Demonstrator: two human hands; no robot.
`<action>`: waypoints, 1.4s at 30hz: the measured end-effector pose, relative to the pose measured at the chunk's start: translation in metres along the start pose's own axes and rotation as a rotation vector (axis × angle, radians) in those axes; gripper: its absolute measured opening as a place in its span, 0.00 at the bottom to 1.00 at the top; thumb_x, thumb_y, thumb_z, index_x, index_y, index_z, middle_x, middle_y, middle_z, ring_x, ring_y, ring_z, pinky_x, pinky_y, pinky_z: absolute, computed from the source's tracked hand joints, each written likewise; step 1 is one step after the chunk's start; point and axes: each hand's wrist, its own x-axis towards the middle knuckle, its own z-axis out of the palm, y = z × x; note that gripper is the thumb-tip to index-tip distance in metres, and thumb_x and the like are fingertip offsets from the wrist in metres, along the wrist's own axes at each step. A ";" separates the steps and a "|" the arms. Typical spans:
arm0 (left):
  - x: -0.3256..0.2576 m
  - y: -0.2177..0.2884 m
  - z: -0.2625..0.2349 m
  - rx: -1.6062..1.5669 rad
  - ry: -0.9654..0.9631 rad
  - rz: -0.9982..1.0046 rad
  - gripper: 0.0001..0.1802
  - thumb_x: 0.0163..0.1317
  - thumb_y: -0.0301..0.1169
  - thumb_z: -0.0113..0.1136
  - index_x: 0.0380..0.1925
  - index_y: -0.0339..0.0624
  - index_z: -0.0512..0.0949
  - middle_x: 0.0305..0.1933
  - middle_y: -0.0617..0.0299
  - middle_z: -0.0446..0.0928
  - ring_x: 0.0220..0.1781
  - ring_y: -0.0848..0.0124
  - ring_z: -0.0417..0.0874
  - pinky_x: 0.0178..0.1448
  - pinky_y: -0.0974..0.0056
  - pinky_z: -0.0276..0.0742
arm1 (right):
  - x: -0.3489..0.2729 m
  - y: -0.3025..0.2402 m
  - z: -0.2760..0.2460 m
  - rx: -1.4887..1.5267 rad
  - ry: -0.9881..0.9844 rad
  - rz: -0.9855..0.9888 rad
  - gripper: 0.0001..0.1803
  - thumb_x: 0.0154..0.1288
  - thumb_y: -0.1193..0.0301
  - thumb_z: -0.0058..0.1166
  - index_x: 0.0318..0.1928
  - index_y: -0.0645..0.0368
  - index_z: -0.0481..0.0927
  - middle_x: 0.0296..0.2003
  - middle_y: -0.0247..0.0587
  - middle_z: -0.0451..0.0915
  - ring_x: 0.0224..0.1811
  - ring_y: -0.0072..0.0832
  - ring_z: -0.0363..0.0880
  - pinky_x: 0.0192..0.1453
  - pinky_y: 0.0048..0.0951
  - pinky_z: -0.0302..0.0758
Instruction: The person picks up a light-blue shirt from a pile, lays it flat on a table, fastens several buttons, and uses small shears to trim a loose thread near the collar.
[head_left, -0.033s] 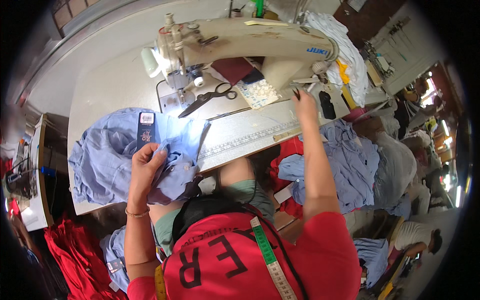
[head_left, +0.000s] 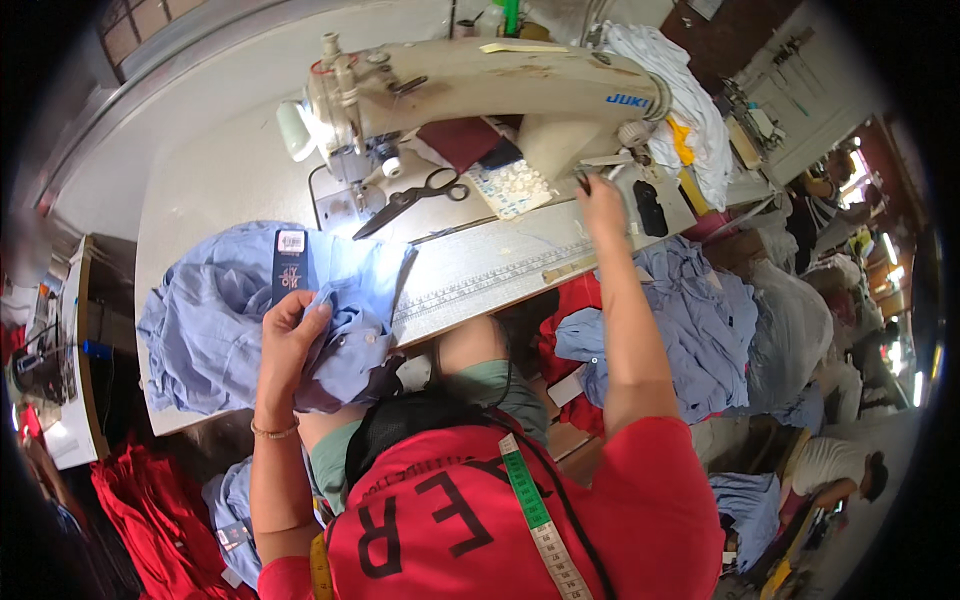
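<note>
My left hand (head_left: 290, 325) pinches the edge of a light blue shirt (head_left: 205, 320), which lies bunched at the left front of the sewing table. A dark hang tag (head_left: 291, 262) with a white label rests on the shirt just beyond my fingers. My right hand (head_left: 604, 208) is closed at the far right, by the base of the sewing machine (head_left: 500, 85). From its fingers sticks a small dark pointed tool (head_left: 584, 181), too small to tell its kind. Black scissors (head_left: 410, 203) lie between the hands, near the needle.
White buttons (head_left: 515, 182) sit on a patterned sheet beside the machine. A black oblong object (head_left: 649, 208) lies right of my right hand. A ruler strip (head_left: 490, 277) runs along the table front. More blue shirts (head_left: 685, 335) are heaped at the right, red garments (head_left: 165, 525) at lower left.
My right hand has shifted slightly left, and the dark tool in it shows less clearly. My left hand keeps its pinch on the shirt. The view has tilted a little.
</note>
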 end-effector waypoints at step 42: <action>-0.006 0.017 -0.003 -0.101 -0.081 -0.047 0.08 0.59 0.28 0.60 0.37 0.37 0.80 0.26 0.75 0.74 0.23 0.89 0.66 0.26 0.80 0.60 | -0.139 -0.247 -0.054 0.730 -0.635 -0.592 0.11 0.63 0.67 0.52 0.42 0.59 0.73 0.29 0.51 0.80 0.33 0.50 0.79 0.34 0.44 0.73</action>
